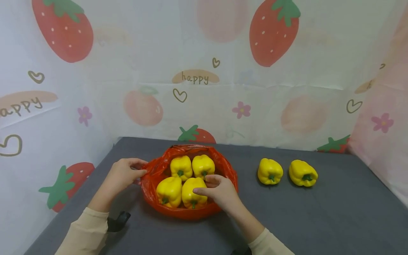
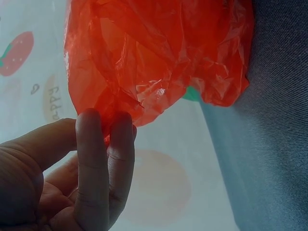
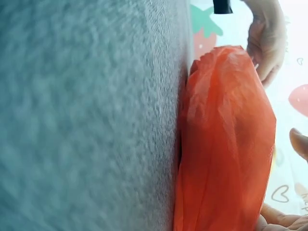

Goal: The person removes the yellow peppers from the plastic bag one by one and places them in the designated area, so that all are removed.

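Observation:
A red plastic bag (image 1: 188, 213) stands wide-mouthed on the dark cloth, with several yellow bell peppers (image 1: 169, 192) inside it. My left hand (image 1: 122, 177) pinches the bag's left rim; in the left wrist view the thin red plastic (image 2: 130, 62) gathers at the fingertips (image 2: 89, 120). Over the right part of the mouth reaches my right hand (image 1: 221, 193), its thumb and fingers apart near the front right pepper (image 1: 191, 191). Whether it touches that pepper is hard to tell. In the right wrist view the bag's side (image 3: 226, 144) hides most of the contents.
Two more yellow bell peppers, one nearer (image 1: 270, 171) and one farther right (image 1: 302, 173), lie to the right of the bag on the dark grey cloth (image 1: 318, 219). A white curtain (image 1: 271, 88) printed with strawberries stands along the back and sides.

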`<action>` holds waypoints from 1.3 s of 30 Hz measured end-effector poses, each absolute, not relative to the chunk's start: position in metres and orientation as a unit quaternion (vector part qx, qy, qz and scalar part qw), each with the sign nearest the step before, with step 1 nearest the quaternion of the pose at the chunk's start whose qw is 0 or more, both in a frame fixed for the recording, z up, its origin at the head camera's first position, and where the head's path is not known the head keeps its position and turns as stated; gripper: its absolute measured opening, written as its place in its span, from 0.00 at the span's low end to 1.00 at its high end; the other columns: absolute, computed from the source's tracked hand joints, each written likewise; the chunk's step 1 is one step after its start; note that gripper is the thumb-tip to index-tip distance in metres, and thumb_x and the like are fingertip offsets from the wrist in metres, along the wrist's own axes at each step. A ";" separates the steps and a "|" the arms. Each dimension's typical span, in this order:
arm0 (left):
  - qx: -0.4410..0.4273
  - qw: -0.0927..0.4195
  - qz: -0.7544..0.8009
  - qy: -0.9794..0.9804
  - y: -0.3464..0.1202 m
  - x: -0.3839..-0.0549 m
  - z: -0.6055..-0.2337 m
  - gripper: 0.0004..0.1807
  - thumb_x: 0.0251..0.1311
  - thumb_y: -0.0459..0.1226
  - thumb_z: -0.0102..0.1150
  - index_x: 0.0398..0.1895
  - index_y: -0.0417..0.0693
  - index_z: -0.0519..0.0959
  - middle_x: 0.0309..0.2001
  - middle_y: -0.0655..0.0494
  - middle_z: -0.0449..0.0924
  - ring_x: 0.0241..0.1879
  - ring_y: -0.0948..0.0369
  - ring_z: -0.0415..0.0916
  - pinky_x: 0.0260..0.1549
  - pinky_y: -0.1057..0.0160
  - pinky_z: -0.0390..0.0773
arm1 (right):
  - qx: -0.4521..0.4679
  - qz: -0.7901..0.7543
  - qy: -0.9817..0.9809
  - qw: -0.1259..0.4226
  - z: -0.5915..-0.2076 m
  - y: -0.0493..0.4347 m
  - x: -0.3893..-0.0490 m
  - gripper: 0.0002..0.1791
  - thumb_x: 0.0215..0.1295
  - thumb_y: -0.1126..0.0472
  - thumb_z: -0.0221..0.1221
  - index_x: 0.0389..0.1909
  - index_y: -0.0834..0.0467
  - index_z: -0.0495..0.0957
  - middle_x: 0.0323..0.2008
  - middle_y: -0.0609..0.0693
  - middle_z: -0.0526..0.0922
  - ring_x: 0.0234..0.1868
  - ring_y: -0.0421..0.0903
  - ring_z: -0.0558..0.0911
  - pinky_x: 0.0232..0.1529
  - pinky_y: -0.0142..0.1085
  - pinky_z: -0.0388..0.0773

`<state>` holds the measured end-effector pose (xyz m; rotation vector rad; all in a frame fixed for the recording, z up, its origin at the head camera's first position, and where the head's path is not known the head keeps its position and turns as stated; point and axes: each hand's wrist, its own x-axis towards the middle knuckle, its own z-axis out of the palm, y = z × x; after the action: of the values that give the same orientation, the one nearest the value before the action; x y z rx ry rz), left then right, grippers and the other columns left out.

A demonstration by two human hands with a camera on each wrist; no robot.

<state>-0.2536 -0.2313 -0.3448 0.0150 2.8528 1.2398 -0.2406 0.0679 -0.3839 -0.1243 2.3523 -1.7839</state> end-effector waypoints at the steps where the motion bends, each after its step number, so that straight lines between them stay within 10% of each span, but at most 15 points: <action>1: 0.006 0.015 0.398 0.917 -0.231 -0.254 -0.345 0.22 0.65 0.38 0.62 0.58 0.35 0.78 0.47 0.37 0.83 0.29 0.62 0.82 0.37 0.55 0.88 | -0.043 -0.600 0.794 0.093 -0.385 0.068 -0.241 0.40 0.53 0.49 0.74 0.63 0.65 0.74 0.62 0.60 0.79 0.62 0.56 0.78 0.60 0.47 0.80; 39: 0.001 0.022 0.397 0.918 -0.230 -0.254 -0.346 0.22 0.65 0.38 0.62 0.58 0.35 0.78 0.48 0.36 0.83 0.28 0.62 0.81 0.37 0.56 0.88 | -0.038 -0.541 0.836 0.083 -0.384 0.066 -0.239 0.33 0.49 0.52 0.76 0.55 0.64 0.81 0.53 0.58 0.84 0.50 0.49 0.83 0.48 0.41 0.84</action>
<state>-0.2544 -0.2297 -0.3464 0.0029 2.8426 1.2290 -0.2388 0.0657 -0.3842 -0.1147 2.4978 -1.6144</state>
